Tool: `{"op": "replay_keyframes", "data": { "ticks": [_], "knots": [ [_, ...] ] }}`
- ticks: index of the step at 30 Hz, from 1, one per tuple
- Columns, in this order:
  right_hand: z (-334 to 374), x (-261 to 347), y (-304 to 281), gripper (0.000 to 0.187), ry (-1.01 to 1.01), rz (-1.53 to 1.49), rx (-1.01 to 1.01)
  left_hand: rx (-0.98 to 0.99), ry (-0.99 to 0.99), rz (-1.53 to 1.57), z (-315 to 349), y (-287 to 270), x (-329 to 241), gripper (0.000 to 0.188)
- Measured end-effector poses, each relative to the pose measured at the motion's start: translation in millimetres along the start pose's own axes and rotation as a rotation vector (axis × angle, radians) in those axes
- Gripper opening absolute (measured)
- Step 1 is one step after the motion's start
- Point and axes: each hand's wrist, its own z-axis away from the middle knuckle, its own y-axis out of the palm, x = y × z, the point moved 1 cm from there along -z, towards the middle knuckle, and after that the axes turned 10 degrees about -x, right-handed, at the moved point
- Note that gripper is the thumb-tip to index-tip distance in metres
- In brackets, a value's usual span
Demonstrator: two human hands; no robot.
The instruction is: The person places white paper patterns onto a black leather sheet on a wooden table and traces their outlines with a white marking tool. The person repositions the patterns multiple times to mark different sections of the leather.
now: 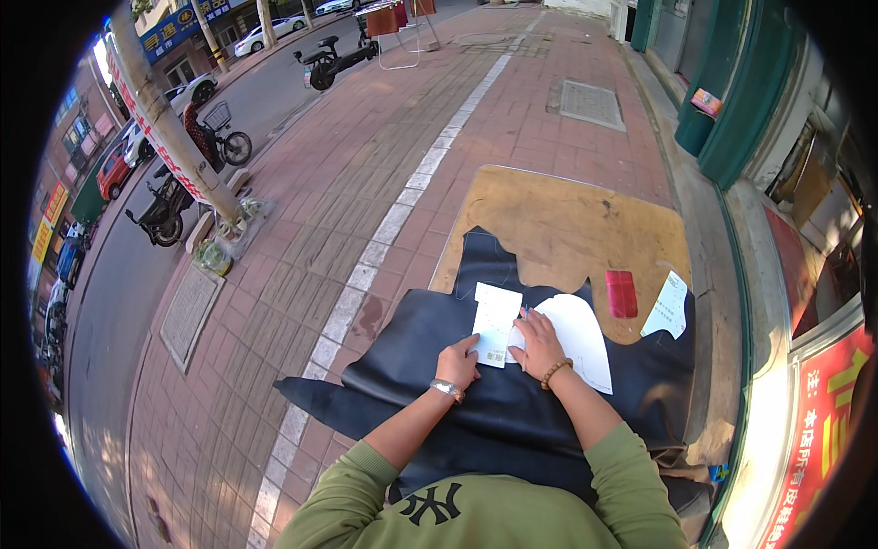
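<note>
A large black leather hide (412, 334) spreads over the table's near half, its folds hanging toward me. On it lies a narrow white card piece (495, 320) with small printing. My left hand (458, 364) is at that card's left edge, fingers curled, its forefinger pressing on the card. Beside the card lies a rounded white paper pattern (585, 346). Over its left part rests my right hand (540, 345), fingers bent, with a slim blue-tipped pen (525, 311) showing at the fingertips. Part of the pattern is hidden under this hand.
The tan tabletop (567, 206) carries a shiny red packet (622, 294) and a pale printed card (666, 306) at the right. A green door frame (754, 101) and a red sign (823, 439) stand close on the right. Brick paving, a pole (169, 119) and parked bikes are leftward.
</note>
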Motion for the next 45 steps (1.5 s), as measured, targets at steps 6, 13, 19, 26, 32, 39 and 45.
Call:
{"op": "replay_keyframes", "data": {
  "ticks": [6, 13, 19, 26, 32, 39, 45],
  "knots": [
    [-1, 0, -3, 0.05, -0.014, 0.021, 0.032, 0.001, -0.012, 0.008, -1, 0, 1, 0.038],
    [-1, -3, -5, 0.05, -0.008, 0.001, 0.031, 0.047, -0.089, 0.081, -6, -11, 6, 0.042],
    [-4, 0, -8, 0.053, 0.282, -0.419, -0.206, 0.149, 0.241, -0.212, -59, -75, -23, 0.023],
    [22, 39, 12, 0.028, 0.69, -0.918, -0.27, 0.119, 0.863, -0.707, -86, -48, -94, 0.026],
    [34, 35, 24, 0.02, 0.876, -0.844, -0.452, -0.29, 0.642, -0.455, -45, 4, -58, 0.063],
    [36, 54, 33, 0.02, 0.773, -0.704, -0.387, -0.122, 0.278, -0.19, -9, -3, 5, 0.047],
    [31, 67, 31, 0.02, 0.653, -0.662, -0.321, -0.211, 0.356, -0.246, -21, -13, 13, 0.041]
  ]
}}
